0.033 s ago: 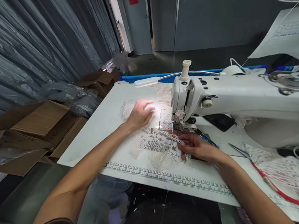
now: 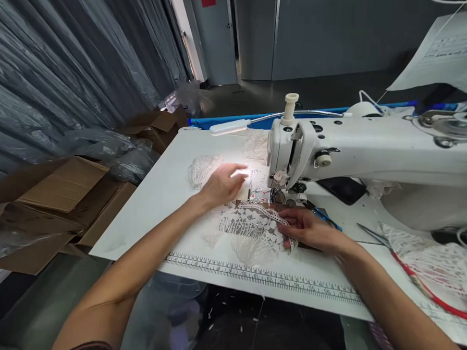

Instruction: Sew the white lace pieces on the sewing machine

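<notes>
A white sewing table carries a white sewing machine. The left hand lies flat, fingers open, on white lace left of the needle; the right hand presses the lace's right edge, fingers loosely spread.

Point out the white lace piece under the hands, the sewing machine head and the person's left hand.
white lace piece (image 2: 250, 225), head view, on its openwork middle.
sewing machine head (image 2: 287, 146), head view, on its white front face.
left hand (image 2: 219, 184), head view, on the back of the hand.

Only the printed ruler along the table's front edge — numbers like 10 and 15.
</notes>
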### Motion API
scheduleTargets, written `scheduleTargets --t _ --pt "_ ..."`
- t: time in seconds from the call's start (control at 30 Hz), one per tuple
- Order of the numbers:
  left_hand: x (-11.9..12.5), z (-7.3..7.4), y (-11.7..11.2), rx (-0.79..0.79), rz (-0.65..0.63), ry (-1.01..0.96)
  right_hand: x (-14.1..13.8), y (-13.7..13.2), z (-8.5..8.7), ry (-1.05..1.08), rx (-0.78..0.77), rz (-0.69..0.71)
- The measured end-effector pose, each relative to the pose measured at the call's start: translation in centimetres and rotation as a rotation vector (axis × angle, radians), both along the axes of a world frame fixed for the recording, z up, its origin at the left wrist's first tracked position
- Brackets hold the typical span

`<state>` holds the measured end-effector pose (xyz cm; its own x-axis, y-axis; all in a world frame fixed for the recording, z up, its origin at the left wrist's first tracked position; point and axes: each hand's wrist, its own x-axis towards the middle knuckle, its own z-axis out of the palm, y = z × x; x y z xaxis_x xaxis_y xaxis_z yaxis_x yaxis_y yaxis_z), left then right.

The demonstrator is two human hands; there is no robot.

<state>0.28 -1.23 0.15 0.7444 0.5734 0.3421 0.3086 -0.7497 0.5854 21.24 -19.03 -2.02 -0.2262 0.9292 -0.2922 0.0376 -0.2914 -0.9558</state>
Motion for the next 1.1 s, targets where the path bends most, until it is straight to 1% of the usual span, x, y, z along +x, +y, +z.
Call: scheduleTargets --t 0.03,0.1,0.13,0.17,0.23,0.27,0.37,0.4,0.43,0.47,0.53,0.57,0.6,0.63,0.67,0.7,0.73,0.77,0.8,0.83,0.87,0.9,0.93,1.0,1.03,1.1 --pt "0.2 0.1 -1.1 -0.107 -0.045 -0.025 0.1 0.0 0.0 0.0 -0.001 -0.011" --pt "0.3 0.3 -2.7 -0.3 -0.092 -0.055 0.2 0.1 0.0 -0.01 -0.017 -0.032" --pt "0.3 0.4 -3.2 -0.355 -0.097 -0.061 0.3 0.1 0.1 -0.013 -0.022 -0.04" --pt "0.3 0.5 -3.6 -0.373 -0.101 -0.054 0.4 0.1 0.1 -0.012 -0.023 -0.044" --pt "0.2 0.6 -4.3 -0.3 -0.135 -0.011 0.5 0.0 0.2 -0.016 -0.016 -0.032" --pt "0.3 0.6 -4.7 -0.233 -0.185 0.025 0.5 0.0 0.3 -0.019 -0.01 -0.029" --pt "0.6 -0.1 -6.7 -0.002 -0.439 0.171 0.3 0.0 0.4 -0.072 -0.012 0.001" --pt "0.6 -0.5 -7.5 0.076 -0.497 0.23 0.3 0.0 0.5 -0.121 -0.017 0.006" --pt "0.6 -0.8 -8.4 0.161 -0.495 0.284 0.2 0.0 0.5 -0.184 -0.023 0.002" --pt "0.4 -1.1 -9.1 0.227 -0.446 0.326 0.1 0.1 0.5 -0.252 -0.031 -0.01" --pt "-0.2 -1.5 -10.6 0.302 -0.314 0.366 0.0 0.1 0.6 -0.362 -0.033 -0.05" --pt "-0.7 -1.5 -11.4 0.309 -0.269 0.357 0.0 0.1 0.6 -0.397 -0.025 -0.061" --pt "-1.2 -1.5 -12.2 0.299 -0.261 0.331 0.0 0.1 0.6 -0.422 -0.008 -0.061" --pt "-1.7 -1.4 -13.1 0.274 -0.29 0.285 0.0 0.1 0.5 -0.446 0.016 -0.053" --pt "-2.2 -1.4 -14.1 0.234 -0.362 0.236 0.0 0.0 0.5 -0.473 0.045 -0.042" --pt "-2.7 -1.5 -15.2 0.19 -0.474 0.187 0.0 0.0 0.5 -0.5 0.073 -0.033" --pt "-3.1 -1.8 -16.4 0.134 -0.605 0.167 0.1 0.0 0.4 -0.522 0.096 -0.027" --pt "-3.5 -2.5 -17.5 0.078 -0.751 0.195 0.1 0.0 0.3 -0.539 0.112 -0.028" --pt "-3.8 -3.4 -18.6 0.037 -0.851 0.236 0.2 0.0 0.2 -0.549 0.124 -0.035" --pt "-4.1 -4.6 -19.6 0.011 -0.905 0.275 0.2 0.0 0.1 -0.554 0.134 -0.046" --pt "-4.5 -6.0 -20.5 -0.044 -0.93 0.305 0.3 0.0 -0.1 -0.556 0.141 -0.059" --pt "-4.9 -7.5 -21.2 -0.142 -0.86 0.343 0.3 0.0 -0.3 -0.554 0.143 -0.067" --pt "-5.3 -8.9 -21.8 -0.283 -0.749 0.356 0.4 0.0 -0.4 -0.552 0.141 -0.07" --pt "-6.0 -11.4 -22.4 -0.597 -0.393 0.288 0.5 0.0 -0.9 -0.552 0.132 -0.076" --pt "-6.4 -12.2 -22.5 -0.762 -0.223 0.197 0.6 0.0 -1.1 -0.557 0.126 -0.082" --pt "-6.9 -13.0 -22.3 -1.042 0.131 -0.022 0.8 0.0 -1.6 -0.568 0.129 -0.102"
